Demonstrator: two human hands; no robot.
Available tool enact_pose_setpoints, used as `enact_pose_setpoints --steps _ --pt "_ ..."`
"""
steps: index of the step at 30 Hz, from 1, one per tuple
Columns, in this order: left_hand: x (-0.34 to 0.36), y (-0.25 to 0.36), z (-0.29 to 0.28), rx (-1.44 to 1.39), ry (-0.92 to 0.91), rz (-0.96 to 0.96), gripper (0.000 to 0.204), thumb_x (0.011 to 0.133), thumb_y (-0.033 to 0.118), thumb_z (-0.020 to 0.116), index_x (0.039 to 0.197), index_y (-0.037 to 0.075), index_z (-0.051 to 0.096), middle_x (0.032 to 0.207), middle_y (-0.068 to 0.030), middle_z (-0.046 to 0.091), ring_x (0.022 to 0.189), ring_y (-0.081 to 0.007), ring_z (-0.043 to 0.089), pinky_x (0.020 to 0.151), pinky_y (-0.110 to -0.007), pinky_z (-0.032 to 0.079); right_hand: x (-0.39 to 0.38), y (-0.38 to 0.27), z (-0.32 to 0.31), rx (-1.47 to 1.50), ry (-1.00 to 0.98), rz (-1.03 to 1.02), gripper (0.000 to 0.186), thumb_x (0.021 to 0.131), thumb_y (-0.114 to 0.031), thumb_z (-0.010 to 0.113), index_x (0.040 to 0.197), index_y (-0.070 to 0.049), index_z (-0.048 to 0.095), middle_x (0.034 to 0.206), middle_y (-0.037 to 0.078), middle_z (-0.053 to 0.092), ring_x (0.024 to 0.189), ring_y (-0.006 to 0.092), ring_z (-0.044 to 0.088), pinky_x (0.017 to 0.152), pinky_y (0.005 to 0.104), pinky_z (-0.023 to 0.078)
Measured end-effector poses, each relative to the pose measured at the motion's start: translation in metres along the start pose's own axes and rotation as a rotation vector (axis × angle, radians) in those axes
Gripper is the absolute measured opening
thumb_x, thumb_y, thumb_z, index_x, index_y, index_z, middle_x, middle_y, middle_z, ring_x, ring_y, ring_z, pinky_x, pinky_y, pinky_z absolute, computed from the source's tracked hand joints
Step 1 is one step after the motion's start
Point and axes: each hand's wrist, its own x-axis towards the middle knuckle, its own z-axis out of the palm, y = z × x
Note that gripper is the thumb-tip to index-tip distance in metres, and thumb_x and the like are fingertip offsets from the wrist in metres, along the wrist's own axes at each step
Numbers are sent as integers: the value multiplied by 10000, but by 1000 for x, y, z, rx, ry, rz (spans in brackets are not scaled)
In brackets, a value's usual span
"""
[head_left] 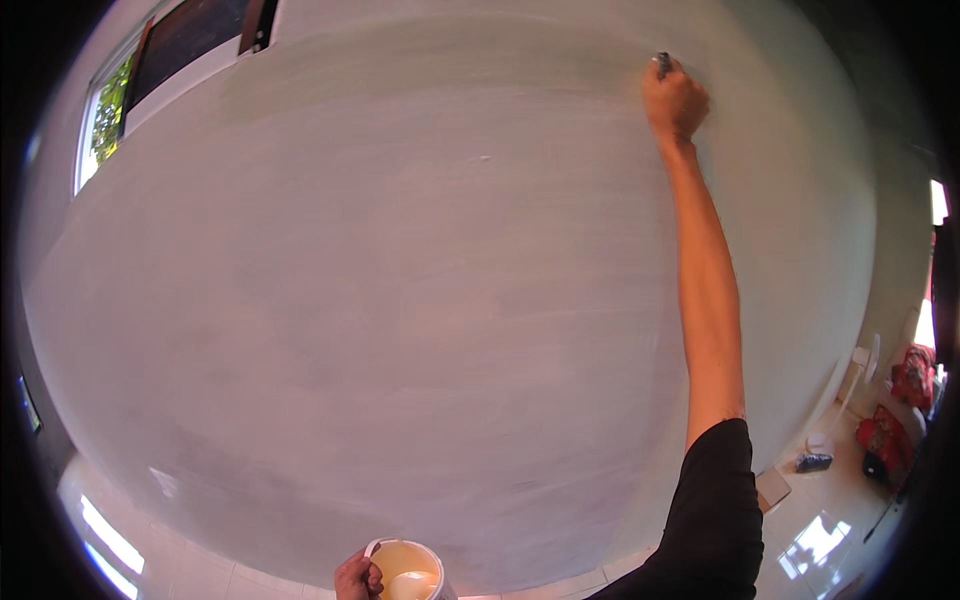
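Note:
My right hand is raised high on the pale grey wall, at the upper right of the view, its fingers closed round a small dark tool, probably a brush, whose working end is mostly hidden. Low at the centre, my left hand grips the rim or handle of a white bucket, with a pale liquid inside. The wall's surface is streaky and uneven in tone.
A window with a dark pane is at the upper left. At the lower right, red bundles, white boards and a dark object lie on the glossy tiled floor beside the wall.

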Motion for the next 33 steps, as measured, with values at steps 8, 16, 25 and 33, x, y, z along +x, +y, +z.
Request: enact_pose_setpoints --steps 8,16,25,33 --pt "-3 18 -43 -372 -98 -361 180 893 194 543 932 48 639 791 -137 618 703 -271 560 635 -415 452 -49 -282 -6 480 -5 -179 182 755 -213 673 811 -45 632 727 142 664 671 318 671 579 431 535" --pt "-2 -24 -96 68 -111 91 206 904 195 530 943 25 639 837 -167 621 765 -273 562 691 -429 454 -96 -540 -40 1048 -74 -13 119 766 -152 663 830 -53 641 693 145 648 628 334 650 573 413 525" --pt "-6 -4 -136 -597 -133 -169 372 949 211 395 1055 -64 623 582 53 419 527 -50 365 481 -222 288 -233 -486 -188 1426 6 -137 290 709 -47 783 983 -52 687 883 114 703 665 232 673 551 283 532" --pt "-10 -1 -131 -586 -59 -195 334 1006 181 393 1201 -14 581 651 70 405 582 -30 349 538 -186 282 -407 -354 -337 1510 -925 612 275 769 26 720 1039 17 666 890 154 701 684 239 680 627 303 556"
